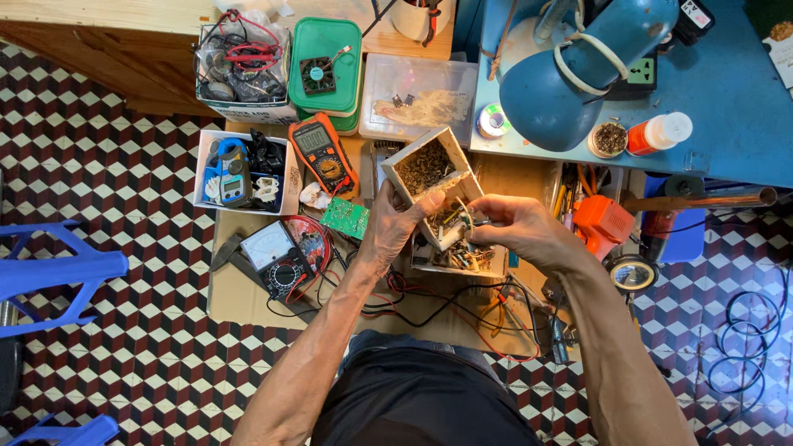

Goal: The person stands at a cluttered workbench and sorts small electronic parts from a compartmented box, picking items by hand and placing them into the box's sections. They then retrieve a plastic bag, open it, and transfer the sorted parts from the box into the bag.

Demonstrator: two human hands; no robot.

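My left hand (395,225) grips the side of a white compartment box (462,175) full of small electronic parts and tilts it up off the cardboard. My right hand (514,227) reaches into the box's lower compartment, fingers pinched on a small component (467,221). The upper compartment holds a heap of dark small parts (424,167). A small green circuit board (345,217) lies just left of my left hand.
An orange multimeter (323,153), an analog meter (273,248) with tangled leads, a white box of tools (245,169), a green container (325,64), a clear tub (420,97), a blue desk lamp (578,70), an orange tool (603,225) and a blue plastic stool (49,268) surround the cardboard mat (239,297).
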